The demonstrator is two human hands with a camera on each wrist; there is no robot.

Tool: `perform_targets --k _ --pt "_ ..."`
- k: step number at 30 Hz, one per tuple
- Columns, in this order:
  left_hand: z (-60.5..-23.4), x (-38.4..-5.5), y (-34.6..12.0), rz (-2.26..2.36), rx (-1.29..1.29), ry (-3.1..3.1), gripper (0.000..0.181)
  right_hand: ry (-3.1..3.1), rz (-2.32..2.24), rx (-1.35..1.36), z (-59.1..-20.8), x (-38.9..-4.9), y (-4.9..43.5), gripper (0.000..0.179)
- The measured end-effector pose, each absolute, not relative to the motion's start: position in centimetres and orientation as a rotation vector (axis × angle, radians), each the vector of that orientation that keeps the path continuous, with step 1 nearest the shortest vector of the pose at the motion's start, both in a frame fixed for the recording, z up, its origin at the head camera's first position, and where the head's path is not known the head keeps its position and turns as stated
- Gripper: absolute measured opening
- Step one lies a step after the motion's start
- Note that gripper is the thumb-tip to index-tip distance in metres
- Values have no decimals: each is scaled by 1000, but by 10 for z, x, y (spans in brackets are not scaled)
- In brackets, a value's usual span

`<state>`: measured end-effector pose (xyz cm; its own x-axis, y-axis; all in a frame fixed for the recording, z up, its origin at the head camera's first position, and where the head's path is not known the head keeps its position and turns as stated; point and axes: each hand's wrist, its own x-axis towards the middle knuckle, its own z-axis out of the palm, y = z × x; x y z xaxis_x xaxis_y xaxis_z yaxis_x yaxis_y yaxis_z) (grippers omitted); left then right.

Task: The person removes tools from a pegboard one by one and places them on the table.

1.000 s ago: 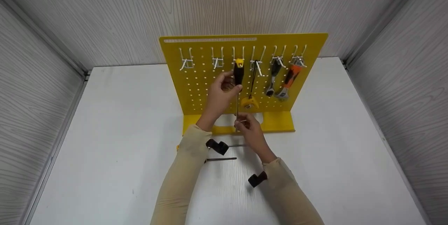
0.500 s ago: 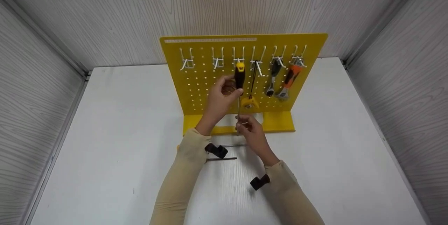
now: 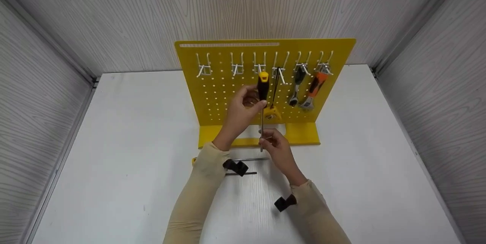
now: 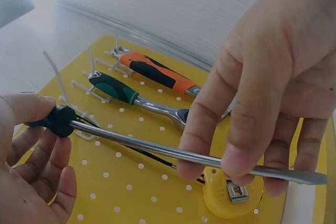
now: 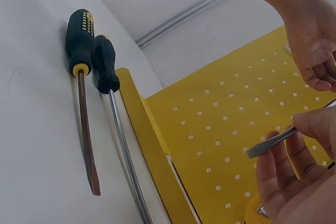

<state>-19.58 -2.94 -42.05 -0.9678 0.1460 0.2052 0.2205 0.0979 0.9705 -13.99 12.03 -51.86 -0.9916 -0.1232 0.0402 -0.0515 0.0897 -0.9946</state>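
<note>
Between my two hands a flathead screwdriver (image 3: 262,88) stands upright in front of the pegboard, black-and-yellow handle up and blade down. My left hand (image 3: 243,112) grips the lower part of its handle. Thumb and fingers of my right hand (image 3: 280,152) pinch the shaft near the flat tip. In the left wrist view the long metal shaft (image 4: 152,146) crosses from hand to hand. Two more screwdrivers lie on the table below: one with a dark shaft (image 5: 84,124), one with a bright shaft (image 5: 122,135). My left forearm hides most of their handles in the head view.
The yellow pegboard (image 3: 212,92) bears a row of white hooks. A tape measure (image 3: 272,114), a green-and-black ratchet wrench (image 4: 126,92) and an orange-handled adjustable wrench (image 3: 316,86) hang on its right half. Several hooks at the left (image 3: 204,70) hold nothing. Walls enclose the white table (image 3: 133,153).
Both hands have moved slightly down and to the right, carrying the screwdriver away from the third hook from the left. The grips look the same.
</note>
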Motion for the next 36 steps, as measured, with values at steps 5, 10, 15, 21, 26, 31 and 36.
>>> perform_targets --k 5,10,15,21,26,31,36 --pt "-424 -191 -31 -2042 -392 -2307 41 2309 -2050 -132 -526 -136 126 20" --pt "-426 -189 -38 -2057 -381 -2326 41 2266 -2055 -84 -529 -134 134 20" --pt "-430 -184 -52 -2074 -350 -2334 41 2219 -2074 -100 -529 -131 142 18" --pt "-440 -173 -71 -2131 -320 -2334 43 2219 -1999 -85 -532 -127 151 25" --pt "-453 -168 -84 -2180 -300 -2340 46 2192 -1955 -44 -538 -123 155 22" --pt "-460 -160 -95 -2152 -274 -2375 44 2176 -1949 -92 -540 -121 156 22" --pt "-467 -146 -111 -2081 -288 -2461 40 2179 -1937 -161 -541 -117 158 26"
